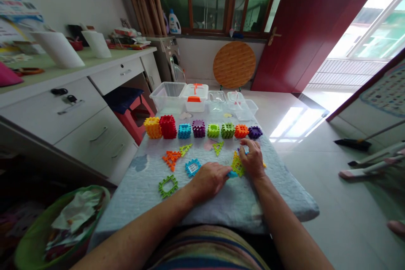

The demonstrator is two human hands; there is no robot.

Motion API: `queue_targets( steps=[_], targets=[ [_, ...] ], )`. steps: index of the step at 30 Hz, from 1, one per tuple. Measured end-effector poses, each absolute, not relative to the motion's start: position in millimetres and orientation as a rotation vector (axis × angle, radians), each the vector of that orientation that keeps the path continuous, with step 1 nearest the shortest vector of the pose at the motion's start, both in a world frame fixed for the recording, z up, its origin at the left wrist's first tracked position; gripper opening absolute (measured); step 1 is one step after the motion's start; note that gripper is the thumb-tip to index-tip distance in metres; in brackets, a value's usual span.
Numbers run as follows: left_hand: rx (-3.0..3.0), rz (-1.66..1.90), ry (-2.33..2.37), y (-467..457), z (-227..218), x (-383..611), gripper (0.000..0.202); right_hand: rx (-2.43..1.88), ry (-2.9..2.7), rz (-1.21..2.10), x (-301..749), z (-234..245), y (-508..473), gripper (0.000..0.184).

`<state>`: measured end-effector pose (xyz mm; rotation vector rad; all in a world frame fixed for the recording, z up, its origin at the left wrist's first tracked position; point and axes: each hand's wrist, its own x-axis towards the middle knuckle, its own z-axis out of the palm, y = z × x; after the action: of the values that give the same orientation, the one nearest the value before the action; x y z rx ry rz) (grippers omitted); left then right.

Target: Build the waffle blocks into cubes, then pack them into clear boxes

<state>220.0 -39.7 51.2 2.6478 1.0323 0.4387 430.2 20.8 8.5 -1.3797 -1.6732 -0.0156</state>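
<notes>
My left hand rests low over the cloth, its fingers closed on a blue plastic building piece that pokes out past the fingertips. My right hand is bent over a small group of pieces, thumb and fingers curled together; what they grip is mostly hidden. Beside its thumb stands a yellow-green toothed piece. Left of my left hand lie a blue windowed piece and a green square frame. Farther off are orange triangular pieces and green triangles.
Sorted stacks of pieces, from yellow and red to dark purple, line the table's middle. Clear plastic boxes stand at the far edge. A green waste basket is at the left, below white drawers.
</notes>
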Motion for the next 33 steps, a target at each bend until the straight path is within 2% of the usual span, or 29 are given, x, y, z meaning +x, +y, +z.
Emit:
queue_targets(
  steps=[6,12,17,21,27,33],
  targets=[
    [2.359,0.294,1.181,-23,70,197,0.037,-1.374,-1.684,-0.014,429,11,20,0.019],
    [2.384,0.558,1.375,-16,73,161,0.046,-1.372,-1.678,-0.022,429,12,19,0.019],
    [2.44,0.279,1.511,-23,69,138,0.06,-1.362,-1.702,-0.011,427,13,18,0.018],
    [2.411,0.219,1.577,-26,61,140,0.055,-1.362,-1.701,-0.006,428,14,17,0.02],
    [2.323,0.388,1.538,-26,60,142,0.052,-1.357,-1.707,0.0,429,12,17,0.02],
    [2.103,0.429,1.304,-29,80,141,0.026,-1.342,-1.71,-0.001,427,14,17,0.02]
  ],
)
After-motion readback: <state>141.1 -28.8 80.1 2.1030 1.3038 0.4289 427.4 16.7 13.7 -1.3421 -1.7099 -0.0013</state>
